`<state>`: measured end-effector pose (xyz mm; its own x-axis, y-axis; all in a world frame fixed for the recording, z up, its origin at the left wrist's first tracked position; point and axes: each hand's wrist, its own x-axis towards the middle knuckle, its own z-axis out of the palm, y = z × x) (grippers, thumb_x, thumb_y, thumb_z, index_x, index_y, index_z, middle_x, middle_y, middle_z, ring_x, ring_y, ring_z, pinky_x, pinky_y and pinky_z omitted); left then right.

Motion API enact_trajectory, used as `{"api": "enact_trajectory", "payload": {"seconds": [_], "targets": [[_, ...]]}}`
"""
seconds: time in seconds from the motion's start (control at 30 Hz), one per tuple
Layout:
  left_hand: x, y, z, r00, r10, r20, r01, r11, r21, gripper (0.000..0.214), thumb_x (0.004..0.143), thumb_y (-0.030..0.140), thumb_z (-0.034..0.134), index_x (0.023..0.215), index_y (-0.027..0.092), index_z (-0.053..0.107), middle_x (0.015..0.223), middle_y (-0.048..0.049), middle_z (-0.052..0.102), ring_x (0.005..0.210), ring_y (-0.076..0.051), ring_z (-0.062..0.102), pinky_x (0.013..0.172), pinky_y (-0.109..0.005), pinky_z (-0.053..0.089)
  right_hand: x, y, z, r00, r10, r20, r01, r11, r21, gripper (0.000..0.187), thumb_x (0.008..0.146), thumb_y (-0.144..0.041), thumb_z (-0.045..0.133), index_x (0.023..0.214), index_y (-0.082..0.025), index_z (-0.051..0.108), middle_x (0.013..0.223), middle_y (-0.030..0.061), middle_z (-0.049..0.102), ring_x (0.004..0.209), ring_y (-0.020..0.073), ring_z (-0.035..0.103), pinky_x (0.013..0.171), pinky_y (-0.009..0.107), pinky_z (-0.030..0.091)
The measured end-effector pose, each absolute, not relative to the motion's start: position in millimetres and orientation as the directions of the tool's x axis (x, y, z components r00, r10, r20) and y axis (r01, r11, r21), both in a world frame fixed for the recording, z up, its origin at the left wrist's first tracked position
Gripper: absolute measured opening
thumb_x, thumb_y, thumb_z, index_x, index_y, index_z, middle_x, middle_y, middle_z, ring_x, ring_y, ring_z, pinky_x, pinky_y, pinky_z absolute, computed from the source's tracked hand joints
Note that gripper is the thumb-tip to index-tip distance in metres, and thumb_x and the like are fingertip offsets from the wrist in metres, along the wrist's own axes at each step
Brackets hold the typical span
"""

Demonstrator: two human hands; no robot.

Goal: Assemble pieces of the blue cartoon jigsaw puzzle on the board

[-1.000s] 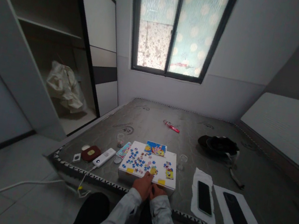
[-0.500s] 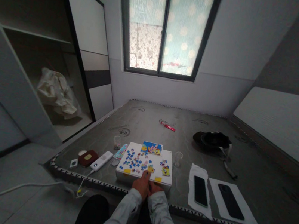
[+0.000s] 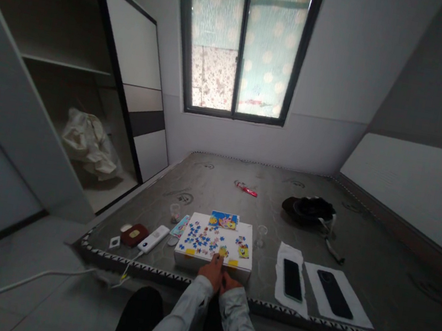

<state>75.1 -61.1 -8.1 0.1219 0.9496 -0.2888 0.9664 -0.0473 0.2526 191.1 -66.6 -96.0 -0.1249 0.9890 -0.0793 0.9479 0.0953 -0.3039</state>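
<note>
A white box (image 3: 204, 219) lies flat near the bed's front edge, with loose blue jigsaw pieces (image 3: 195, 237) spread over its left half. My left hand (image 3: 210, 273) reaches over the box's front edge, fingers closed at a small yellow puzzle piece (image 3: 223, 251). Close beside it, my right hand (image 3: 229, 283) is curled in front of the box; its fingertips are partly hidden, and what they hold, if anything, does not show. A joined yellow section (image 3: 243, 251) rests on the right of the lid. A colourful picture card (image 3: 224, 220) lies along the far edge.
Clear plastic cups stand left (image 3: 175, 213) and right (image 3: 261, 235) of the box. To the left lie a white power strip (image 3: 153, 239) and a brown case (image 3: 134, 235). Rightward are two phones (image 3: 292, 280) on white paper and a dark cap (image 3: 308, 209). A red item (image 3: 246, 189) lies behind.
The camera view has tilted and shifted slightly. My right hand's fingers show a little more in front of the box; the left stays at the yellow piece. The pieces look unchanged.
</note>
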Motion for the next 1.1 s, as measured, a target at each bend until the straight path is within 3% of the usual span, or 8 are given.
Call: {"api": "enact_trajectory", "payload": {"seconds": [0.17, 0.33, 0.43, 0.57, 0.67, 0.77, 0.9, 1.1], "targets": [[75.7, -68.8, 2.1, 0.131, 0.962, -0.238, 0.96, -0.064, 0.271, 0.071, 0.086, 0.02, 0.052, 0.155, 0.025, 0.033, 0.166, -0.0136, 0.022, 0.114, -0.03, 0.066, 0.098, -0.045, 0.053, 190.4, -80.9, -102.1, -0.122, 0.992, -0.042, 0.948, 0.104, -0.302, 0.02, 0.094, -0.038, 0.055, 0.1, -0.029, 0.072, 0.085, 0.001, 0.078, 0.073, 0.0166, 0.071, 0.053, 0.023, 0.034], [56.4, -85.4, 6.4, 0.089, 0.991, -0.101, 0.963, -0.059, 0.262, 0.058, 0.092, 0.015, 0.043, 0.147, 0.034, 0.043, 0.156, -0.0083, 0.038, 0.105, -0.023, 0.07, 0.09, -0.04, 0.055, 188.6, -106.6, -100.8, -0.103, 0.989, 0.103, 0.938, 0.131, -0.322, 0.037, 0.1, -0.038, 0.039, 0.09, -0.026, 0.072, 0.075, 0.0016, 0.075, 0.063, 0.0143, 0.067, 0.053, 0.024, 0.03], [28.3, -96.0, 7.2, 0.053, 0.996, -0.069, 0.964, -0.033, 0.264, 0.046, 0.092, 0.019, 0.045, 0.135, 0.031, 0.054, 0.146, -0.0067, 0.049, 0.103, -0.023, 0.07, 0.088, -0.038, 0.054, 188.0, -121.0, -96.2, -0.088, 0.977, 0.192, 0.924, 0.152, -0.35, 0.043, 0.101, -0.04, 0.034, 0.085, -0.025, 0.071, 0.07, 0.0013, 0.073, 0.06, 0.0137, 0.064, 0.054, 0.025, 0.028], [-24.1, -112.0, -0.8, -0.014, 0.994, -0.107, 0.966, 0.041, 0.255, 0.037, 0.093, 0.018, 0.043, 0.124, 0.028, 0.061, 0.133, -0.005, 0.06, 0.107, -0.021, 0.068, 0.087, -0.033, 0.052, 187.5, -127.3, -91.1, -0.096, 0.981, 0.17, 0.928, 0.15, -0.341, 0.044, 0.101, -0.041, 0.034, 0.085, -0.026, 0.072, 0.068, 0.0004, 0.072, 0.059, 0.0137, 0.062, 0.053, 0.025, 0.027], [-64.1, -129.5, -16.6, -0.108, 0.975, -0.195, 0.965, 0.15, 0.215, 0.037, 0.095, 0.02, 0.04, 0.124, 0.028, 0.062, 0.134, -0.0048, 0.06, 0.104, -0.021, 0.068, 0.086, -0.034, 0.051, 186.7, -125.4, -91.9, -0.104, 0.977, 0.184, 0.924, 0.163, -0.345, 0.044, 0.101, -0.041, 0.035, 0.084, -0.026, 0.072, 0.068, 0.0006, 0.071, 0.059, 0.0135, 0.061, 0.053, 0.025, 0.027], [-91.0, -147.6, -36.8, -0.171, 0.948, -0.267, 0.95, 0.231, 0.21, 0.036, 0.095, 0.017, 0.04, 0.12, 0.027, 0.064, 0.133, -0.0037, 0.062, 0.113, -0.017, 0.064, 0.094, -0.029, 0.046, 185.9, -122.4, -96.8, -0.107, 0.976, 0.192, 0.917, 0.171, -0.359, 0.044, 0.101, -0.04, 0.034, 0.085, -0.026, 0.072, 0.068, 0.0011, 0.072, 0.058, 0.0138, 0.061, 0.054, 0.026, 0.028], [-96.3, -155.5, -56.4, -0.212, 0.938, -0.273, 0.933, 0.278, 0.231, 0.031, 0.096, 0.021, 0.042, 0.11, 0.03, 0.068, 0.127, 0.0012, 0.066, 0.114, -0.015, 0.062, 0.094, -0.025, 0.044, 186.0, -116.9, -107.2, -0.102, 0.982, 0.162, 0.922, 0.154, -0.356, 0.045, 0.101, -0.043, 0.033, 0.085, -0.026, 0.072, 0.068, 0.0011, 0.072, 0.058, 0.0142, 0.061, 0.053, 0.026, 0.027], [-81.4, -135.4, -56.0, -0.245, 0.919, -0.308, 0.922, 0.319, 0.218, 0.028, 0.095, 0.027, 0.045, 0.102, 0.029, 0.072, 0.117, 0.0006, 0.072, 0.109, -0.017, 0.065, 0.088, -0.026, 0.044, 188.7, -105.2, -124.7, -0.081, 0.993, 0.089, 0.934, 0.106, -0.34, 0.045, 0.098, -0.047, 0.034, 0.082, -0.026, 0.071, 0.067, 0.002, 0.071, 0.06, 0.016, 0.062, 0.052, 0.027, 0.023]]}}
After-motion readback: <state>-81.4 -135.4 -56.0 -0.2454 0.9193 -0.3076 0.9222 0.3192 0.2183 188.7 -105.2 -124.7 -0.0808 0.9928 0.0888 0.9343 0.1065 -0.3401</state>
